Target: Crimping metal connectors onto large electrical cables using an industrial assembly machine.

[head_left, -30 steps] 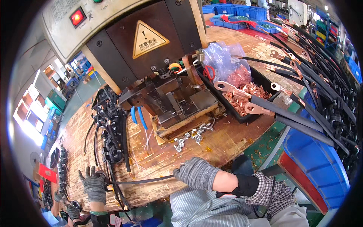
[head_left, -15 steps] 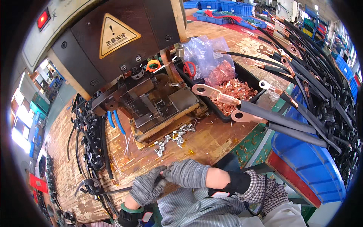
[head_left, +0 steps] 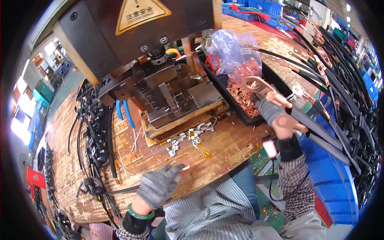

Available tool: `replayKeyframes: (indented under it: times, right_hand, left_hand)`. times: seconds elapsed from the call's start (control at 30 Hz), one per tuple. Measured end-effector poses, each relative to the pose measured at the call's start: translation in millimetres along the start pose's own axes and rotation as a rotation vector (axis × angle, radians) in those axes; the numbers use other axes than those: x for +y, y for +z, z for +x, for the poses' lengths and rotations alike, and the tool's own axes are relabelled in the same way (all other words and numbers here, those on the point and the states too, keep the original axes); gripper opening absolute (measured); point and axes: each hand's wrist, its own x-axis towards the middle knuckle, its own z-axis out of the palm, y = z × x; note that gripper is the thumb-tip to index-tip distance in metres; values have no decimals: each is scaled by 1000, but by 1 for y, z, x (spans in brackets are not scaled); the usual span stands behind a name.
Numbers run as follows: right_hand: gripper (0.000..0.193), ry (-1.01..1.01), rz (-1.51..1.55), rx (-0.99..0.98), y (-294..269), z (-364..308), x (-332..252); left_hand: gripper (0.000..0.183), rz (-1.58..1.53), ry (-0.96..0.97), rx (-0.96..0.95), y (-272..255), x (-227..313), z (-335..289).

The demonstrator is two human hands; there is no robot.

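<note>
My left hand (head_left: pixel 160 185), in a grey knitted glove, is closed above the front edge of the bench. A thin black cable (head_left: pixel 125 190) runs into it from the left, and a small pale tip (head_left: pixel 185 167) shows at the fingertips. My right hand (head_left: pixel 269 111), gloved too, reaches into a black tray (head_left: pixel 253 120) of small copper pieces (head_left: pixel 239 96). Large copper cable lugs (head_left: pixel 256 85) stand in front of it and its fingertips are partly hidden, so its grip cannot be made out. Several small silvery metal clips (head_left: pixel 195 140) lie between the hands and the press (head_left: pixel 172 100).
A clear plastic bag (head_left: pixel 236 52) and red-handled scissors (head_left: pixel 213 63) are in the tray. Thick black cables with copper lugs (head_left: pixel 320 60) crowd the right side, over a blue bin (head_left: pixel 332 180). Bundled black cables (head_left: pixel 94 136) and blue-handled pliers (head_left: pixel 127 114) lie left of the press.
The hands were together at the bench's front edge. My right hand has moved up and right into the tray; the left has stayed near the edge. The view has shifted slightly.
</note>
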Motion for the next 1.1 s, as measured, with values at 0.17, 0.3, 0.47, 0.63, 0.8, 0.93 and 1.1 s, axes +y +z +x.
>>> replayKeyframes:
  times: [0.17,0.3,0.47,0.63,0.8,0.93,1.1]
  right_hand:
    - [25,281,1300,113,-30,48,11]
    - [17,371,1239,73,-25,51,25]
    - [17,762,2555,304,-13,37,27]
    - [22,523,2580,69,-122,-9,43]
    - [29,-220,2700,-431,-186,-19,9]
    - [26,-330,2680,-332,-200,-9,-28]
    - [24,-214,2913,-538,-216,3,-36]
  left_hand:
    - [22,56,-33,75,20,-7,-3]
    - [26,86,-27,85,26,0,1]
    - [42,-107,-69,-3,6,1,0]
    - [45,-535,-216,-26,-15,-27,-25]
    - [24,-553,-162,47,-12,-36,-31]
    - [23,-526,-129,93,-13,-31,-30]
    - [21,-461,-136,109,-13,-30,-31]
